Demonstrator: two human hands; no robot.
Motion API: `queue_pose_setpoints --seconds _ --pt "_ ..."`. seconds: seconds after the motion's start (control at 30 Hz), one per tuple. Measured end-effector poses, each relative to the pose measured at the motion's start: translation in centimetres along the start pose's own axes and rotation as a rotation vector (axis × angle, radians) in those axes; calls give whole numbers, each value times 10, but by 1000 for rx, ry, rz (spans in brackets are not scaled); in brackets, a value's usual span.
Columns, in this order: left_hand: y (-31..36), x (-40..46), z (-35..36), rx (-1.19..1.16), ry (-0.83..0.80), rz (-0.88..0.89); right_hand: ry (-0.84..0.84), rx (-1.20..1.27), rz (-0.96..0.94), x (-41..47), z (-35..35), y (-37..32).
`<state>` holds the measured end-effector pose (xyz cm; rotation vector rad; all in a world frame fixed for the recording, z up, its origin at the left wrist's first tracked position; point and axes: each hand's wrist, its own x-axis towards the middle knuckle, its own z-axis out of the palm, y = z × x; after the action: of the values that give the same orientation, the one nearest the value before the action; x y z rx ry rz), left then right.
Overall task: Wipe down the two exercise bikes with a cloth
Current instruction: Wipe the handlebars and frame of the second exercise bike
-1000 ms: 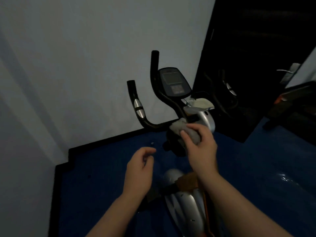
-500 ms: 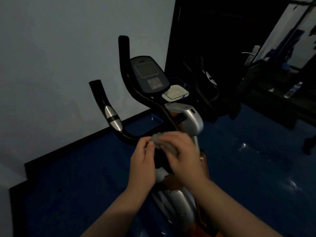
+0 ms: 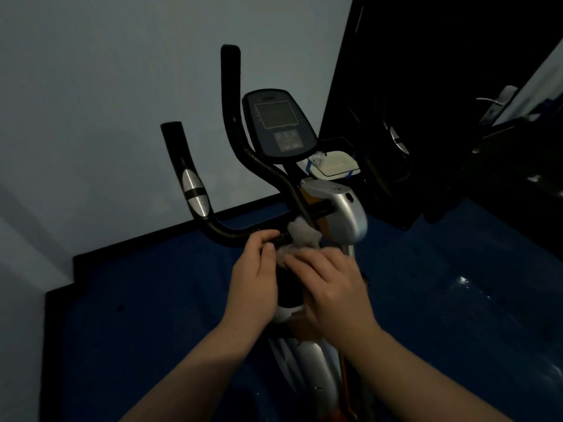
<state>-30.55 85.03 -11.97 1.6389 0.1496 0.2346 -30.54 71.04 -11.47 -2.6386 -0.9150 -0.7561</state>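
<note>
Two hands, left hand point(image 3: 254, 280) and right hand point(image 3: 330, 287), gripping cloth point(image 3: 301, 237), bike handlebar point(image 3: 231, 233)

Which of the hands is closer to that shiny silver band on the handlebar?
Left. The left hand grips the handlebar just below and right of the silver band; the right hand holds the cloth farther right, by the stem.

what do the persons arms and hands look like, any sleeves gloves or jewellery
Both forearms are bare as far as the frame shows, with no sleeves in view. The left hand and right hand wear no gloves, and no rings, watch or bracelets show, though the dim light could hide small details.
</note>
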Motion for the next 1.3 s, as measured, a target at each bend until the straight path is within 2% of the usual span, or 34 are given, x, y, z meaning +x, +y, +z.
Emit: queue_pose_setpoints --seconds 0.07,0.13,0.2,0.33,0.5,0.67,0.8,0.87,0.93,1.03,1.1,1.2,1.3 --pt "-1 0 0 50 20 15 -31 85 -39 -16 -10 7" --pt "-1 -1 0 84 43 10 10 208 -16 -12 -23 16" --pt "0 -3 3 107 79 7 98 299 74 11 -27 19" --pt "2 -8 9 209 184 37 -27 497 346 53 -9 9" --pt "3 -8 12 263 242 70 78 556 527 5 -3 8" --pt "1 -11 13 249 256 52 -59 415 420 40 1 13" --pt "2 -11 14 231 289 77 115 618 560 22 7 -2" --pt "2 -12 14 220 301 87 141 748 624 2 6 -9" --pt "1 -12 15 212 292 87 108 696 588 10 7 0" --pt "-1 -11 12 207 286 95 -30 575 487 48 6 13" --pt "-1 -11 11 200 294 87 39 555 468 45 8 8" --pt "2 -12 11 98 271 37 103 727 535 11 9 0" --pt "4 -11 4 -178 163 -109 34 639 473 0 1 15"
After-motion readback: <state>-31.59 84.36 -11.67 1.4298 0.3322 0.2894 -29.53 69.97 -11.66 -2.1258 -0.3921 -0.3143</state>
